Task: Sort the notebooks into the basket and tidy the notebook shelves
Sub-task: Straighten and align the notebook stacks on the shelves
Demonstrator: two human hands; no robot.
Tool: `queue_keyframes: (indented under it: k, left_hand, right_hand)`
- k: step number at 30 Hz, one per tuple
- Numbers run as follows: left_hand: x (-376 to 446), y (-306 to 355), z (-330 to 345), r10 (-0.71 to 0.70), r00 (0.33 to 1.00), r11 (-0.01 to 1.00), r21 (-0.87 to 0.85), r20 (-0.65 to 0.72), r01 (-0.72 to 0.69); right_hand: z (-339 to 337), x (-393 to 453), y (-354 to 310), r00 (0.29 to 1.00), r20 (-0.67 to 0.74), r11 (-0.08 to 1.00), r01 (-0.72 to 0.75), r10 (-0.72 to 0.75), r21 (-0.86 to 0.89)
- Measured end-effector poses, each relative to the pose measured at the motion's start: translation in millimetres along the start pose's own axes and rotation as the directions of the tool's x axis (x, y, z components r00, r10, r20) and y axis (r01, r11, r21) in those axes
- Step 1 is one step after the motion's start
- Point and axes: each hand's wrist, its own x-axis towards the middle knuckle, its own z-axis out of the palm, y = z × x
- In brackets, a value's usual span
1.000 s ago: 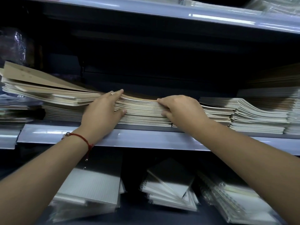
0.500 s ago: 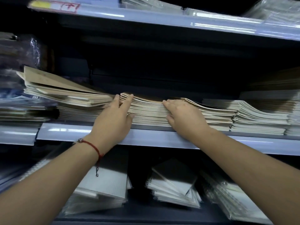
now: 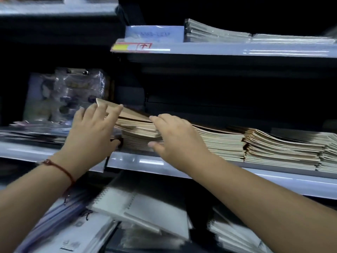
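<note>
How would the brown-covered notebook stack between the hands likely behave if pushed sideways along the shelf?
The brown-covered notebook stack would probably shear rather than slide whole: its layers already sit offset. Its thin top covers look floppy, one lifting near the left hand.

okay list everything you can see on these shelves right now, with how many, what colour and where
kraft notebooks: several overlapping stacks, tan covers and cream pages, middle shelf
wrapped packs: a few, grey, top shelf at right
price label: one, yellow and white with red marking, top shelf edge
wrapped clipboard item: one, clear plastic, middle shelf at left
spiral notebooks: several, white, bottom shelf
left hand: one, red cord at wrist, fingers on raised tan cover
right hand: one, gripping stack's left end
</note>
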Motion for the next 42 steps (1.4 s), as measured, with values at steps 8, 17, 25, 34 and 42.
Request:
queue_keyframes:
  k: [8,17,25,34,42]
  left_hand:
    - [6.4,-10.7,3.3,-0.051,0.997,0.990,-0.132,0.051,0.057]
    - [17.3,3.0,0.1,-0.031,0.996,0.958,-0.287,-0.082,0.006]
    - [10.6,48.8,3.3,-0.081,0.985,0.801,-0.598,-0.152,-0.026]
    - [25.6,20.2,-9.8,-0.004,0.998,0.832,-0.554,-0.055,-0.027]
    - [46.7,-6.9,-5.0,-0.094,0.920,0.584,-0.728,0.380,0.360]
  right_hand:
    - [20.3,30.0,-9.8,0.988,0.083,0.990,-0.128,0.132,-0.052]
    - [19.2,24.3,-1.2,0.979,0.025,0.979,-0.203,0.202,0.038]
    - [19.6,20.9,16.7,0.977,-0.016,0.976,-0.210,0.211,0.054]
    - [18.7,7.7,51.0,0.977,0.048,0.977,-0.208,0.206,0.051]
    - [14.6,5.5,44.3,0.936,0.148,0.895,-0.350,0.320,0.277]
